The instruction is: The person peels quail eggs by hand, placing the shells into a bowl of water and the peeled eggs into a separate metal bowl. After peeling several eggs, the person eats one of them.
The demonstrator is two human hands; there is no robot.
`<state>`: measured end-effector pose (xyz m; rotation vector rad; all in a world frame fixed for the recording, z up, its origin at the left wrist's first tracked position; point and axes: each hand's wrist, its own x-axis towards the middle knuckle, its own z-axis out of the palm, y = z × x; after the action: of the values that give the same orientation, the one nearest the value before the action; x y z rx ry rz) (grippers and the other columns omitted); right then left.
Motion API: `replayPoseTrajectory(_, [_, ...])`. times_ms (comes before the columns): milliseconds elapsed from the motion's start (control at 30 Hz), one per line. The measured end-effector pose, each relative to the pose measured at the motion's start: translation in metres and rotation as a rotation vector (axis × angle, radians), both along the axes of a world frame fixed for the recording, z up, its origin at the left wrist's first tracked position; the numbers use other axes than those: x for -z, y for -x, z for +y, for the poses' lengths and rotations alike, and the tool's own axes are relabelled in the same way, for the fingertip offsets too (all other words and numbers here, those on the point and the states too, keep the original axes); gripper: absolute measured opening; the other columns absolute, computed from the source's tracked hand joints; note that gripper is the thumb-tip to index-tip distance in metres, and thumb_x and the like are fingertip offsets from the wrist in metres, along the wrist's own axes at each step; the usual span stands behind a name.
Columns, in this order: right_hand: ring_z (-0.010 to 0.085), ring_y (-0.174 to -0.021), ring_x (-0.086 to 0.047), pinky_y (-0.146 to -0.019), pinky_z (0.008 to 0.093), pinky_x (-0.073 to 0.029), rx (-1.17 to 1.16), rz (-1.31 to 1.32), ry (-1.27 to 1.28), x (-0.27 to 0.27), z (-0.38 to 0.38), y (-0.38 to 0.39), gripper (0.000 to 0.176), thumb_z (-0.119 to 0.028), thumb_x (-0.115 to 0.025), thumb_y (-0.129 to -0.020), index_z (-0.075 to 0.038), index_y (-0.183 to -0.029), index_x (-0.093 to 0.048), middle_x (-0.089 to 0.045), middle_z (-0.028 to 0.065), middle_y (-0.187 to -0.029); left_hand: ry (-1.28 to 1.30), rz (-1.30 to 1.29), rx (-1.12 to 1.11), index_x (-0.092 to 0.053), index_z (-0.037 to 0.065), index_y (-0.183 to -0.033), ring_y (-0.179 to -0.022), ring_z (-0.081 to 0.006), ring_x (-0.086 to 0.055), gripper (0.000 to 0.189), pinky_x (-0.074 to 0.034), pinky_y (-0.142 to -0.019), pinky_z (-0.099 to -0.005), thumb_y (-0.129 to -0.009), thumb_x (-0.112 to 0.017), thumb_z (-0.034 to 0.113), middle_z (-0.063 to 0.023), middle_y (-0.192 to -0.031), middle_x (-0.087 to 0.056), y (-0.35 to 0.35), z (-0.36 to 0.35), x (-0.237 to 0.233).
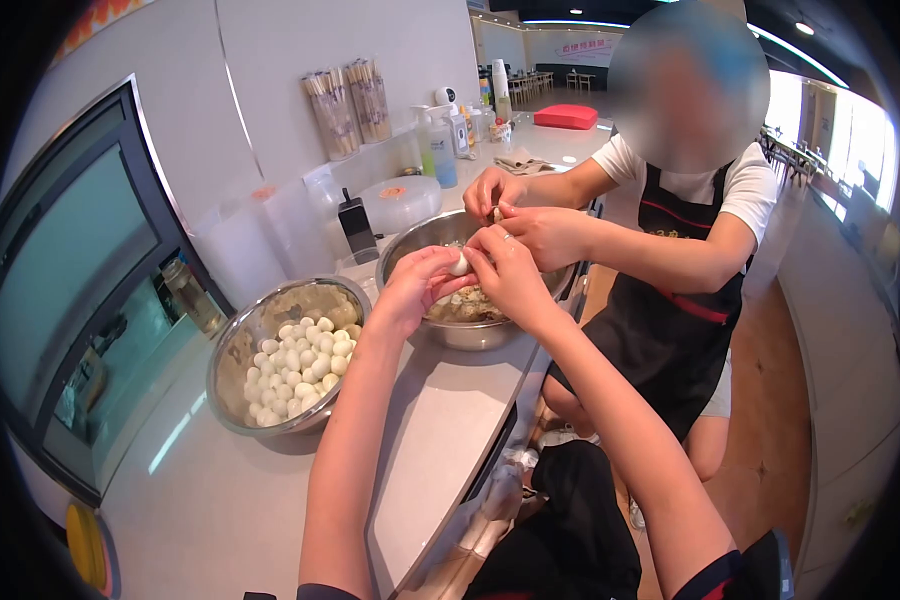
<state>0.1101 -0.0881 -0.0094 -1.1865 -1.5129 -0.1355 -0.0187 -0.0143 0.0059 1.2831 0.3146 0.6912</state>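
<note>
A small white egg (459, 264), perhaps a quail egg, sits in the fingers of my left hand (417, 284). My right hand (506, 268) is closed, with its fingertips against the egg's right side. Both hands are above the near part of a large steel bowl (478, 336). Inside that bowl lie bits of shell (465, 306) and other pieces, partly hidden by my hands. To the left stands another steel bowl (232, 345), tilted in view, holding many smooth white eggs (298, 365).
Across the bowl a co-worker in a black apron (635, 330) works with both hands (530, 225) close to mine. Behind the bowls are a black box (355, 225), a clear round lid (400, 203) and pump bottles (442, 150). The counter edge (505, 440) runs along my right.
</note>
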Motion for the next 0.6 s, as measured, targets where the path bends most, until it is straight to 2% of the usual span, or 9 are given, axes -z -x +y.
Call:
replayPoseTrajectory(67, [0.0327,-0.067,-0.050,-0.058,0.0384,-0.039,0.012,-0.032,-0.030,0.0019,0.0016,-0.0013,0.009,-0.008,-0.050,-0.077,0.000,-0.074,-0.047,-0.048,0.0157,-0.074,0.000,0.051,-0.001,-0.053,0.000,-0.089,-0.080,-0.0137,-0.057,0.017,-0.048,-0.075,-0.0216,-0.078,-0.054,0.014,-0.0062,-0.085,-0.056,0.0001,-0.0036,0.0002])
replayPoseTrajectory(267, [0.0362,-0.069,-0.050,-0.060,0.0417,-0.040,0.074,-0.071,-0.073,0.0046,0.0028,-0.0018,0.010,-0.007,-0.048,-0.078,0.002,-0.075,-0.045,-0.048,0.0189,-0.075,-0.024,0.041,0.030,-0.052,0.002,-0.090,-0.077,-0.0123,-0.057,0.017,-0.048,-0.075,-0.0216,-0.077,-0.055,0.012,-0.0059,-0.086,-0.055,-0.0032,-0.0018,0.0045])
replayPoseTrajectory(367, [0.0365,-0.071,-0.051,-0.060,0.0417,-0.040,0.046,0.048,0.005,0.0033,0.0023,-0.0044,0.011,-0.007,-0.048,-0.078,0.003,-0.076,-0.044,-0.049,0.0205,-0.076,-0.027,0.058,0.036,-0.051,0.000,-0.096,-0.076,-0.0118,-0.056,0.022,-0.047,-0.071,-0.0208,-0.077,-0.054,0.011,-0.0054,-0.086,-0.054,-0.0001,-0.0070,-0.0011])
replayPoseTrajectory(467, [0.0363,-0.072,-0.051,-0.061,0.0413,-0.040,0.113,0.005,-0.048,0.0037,0.0044,-0.0044,0.010,-0.007,-0.047,-0.078,0.003,-0.077,-0.044,-0.050,0.0213,-0.077,-0.009,0.065,0.038,-0.051,-0.001,-0.101,-0.075,-0.0128,-0.056,0.027,-0.046,-0.068,-0.0208,-0.077,-0.053,0.010,-0.0059,-0.086,-0.054,0.0016,-0.0037,-0.0006])
replayPoseTrajectory(533, [0.0320,-0.068,-0.051,-0.062,0.0361,-0.040,0.175,0.014,-0.096,0.0053,0.0063,-0.0052,0.008,-0.003,-0.047,-0.077,0.004,-0.075,-0.045,-0.051,0.0189,-0.073,-0.003,0.052,0.057,-0.051,-0.001,-0.102,-0.074,-0.0140,-0.057,0.028,-0.046,-0.067,-0.0213,-0.077,-0.053,0.009,-0.0068,-0.087,-0.055,0.0013,-0.0020,0.0008])
replayPoseTrajectory(600, [0.0312,-0.068,-0.051,-0.062,0.0354,-0.040,0.180,0.011,-0.119,0.0057,0.0073,-0.0060,0.008,-0.004,-0.048,-0.078,0.004,-0.076,-0.045,-0.051,0.0185,-0.073,0.002,0.052,0.060,-0.051,-0.001,-0.105,-0.075,-0.0133,-0.056,0.030,-0.046,-0.069,-0.0213,-0.077,-0.052,0.010,-0.0059,-0.088,-0.055,0.0010,-0.0016,0.0012])
